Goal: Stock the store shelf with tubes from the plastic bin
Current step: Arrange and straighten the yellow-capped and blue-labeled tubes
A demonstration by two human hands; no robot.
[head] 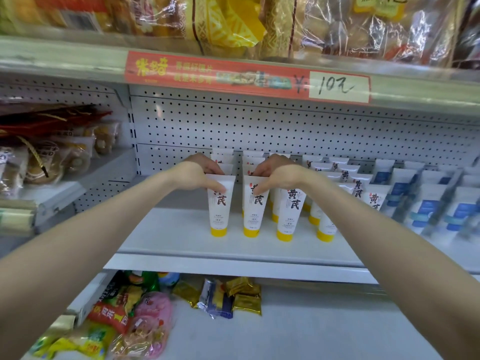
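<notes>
White tubes with yellow caps and black characters stand cap-down in rows on the white shelf (181, 245). My left hand (200, 172) pinches the top of the front tube of the leftmost row (219, 211). My right hand (275, 175) pinches the top of the front tube of the row beside it (253, 214). Both tubes stand upright with their caps on the shelf. More tubes of the same kind (288, 214) fill the rows to the right. The plastic bin is out of view.
White tubes with blue labels (426, 211) stand at the right of the shelf. A pegboard back panel (259, 126) is behind the rows. Snack packets (228, 294) lie on the shelf below. Bagged goods (52, 157) sit to the left, and a red price strip (246, 76) hangs overhead.
</notes>
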